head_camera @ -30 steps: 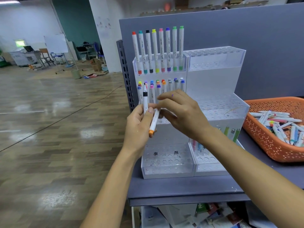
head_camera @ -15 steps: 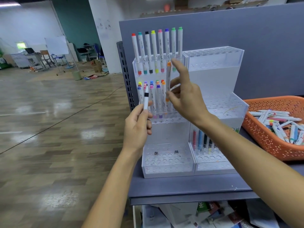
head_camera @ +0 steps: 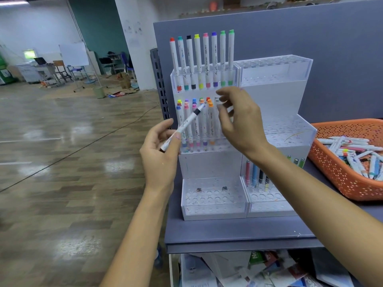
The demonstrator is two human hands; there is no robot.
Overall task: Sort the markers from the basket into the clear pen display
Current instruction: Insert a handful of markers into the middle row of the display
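Note:
My left hand [head_camera: 159, 160] grips a white marker with a black cap [head_camera: 186, 127], tilted up to the right in front of the clear pen display [head_camera: 273, 65]. My right hand [head_camera: 242, 125] hovers with relaxed fingers before the middle tier and holds nothing. Just left of its fingers an orange-capped marker [head_camera: 211, 123] stands in the middle tier among several others. A row of several markers [head_camera: 205, 59] fills the top left tier. The orange basket [head_camera: 335, 125] at the right holds several loose markers [head_camera: 352, 150].
The display stands on a grey shelf [head_camera: 228, 230] against a grey back panel [head_camera: 310, 34]. Several pens [head_camera: 257, 175] stand in the lower right tier. Papers and boxes [head_camera: 259, 268] lie under the shelf. Open wooden floor [head_camera: 62, 162] stretches to the left.
My right hand took the orange marker from my left hand, lifted it and set it in the middle tier, then let go. My left hand tilted the black-capped marker to the right.

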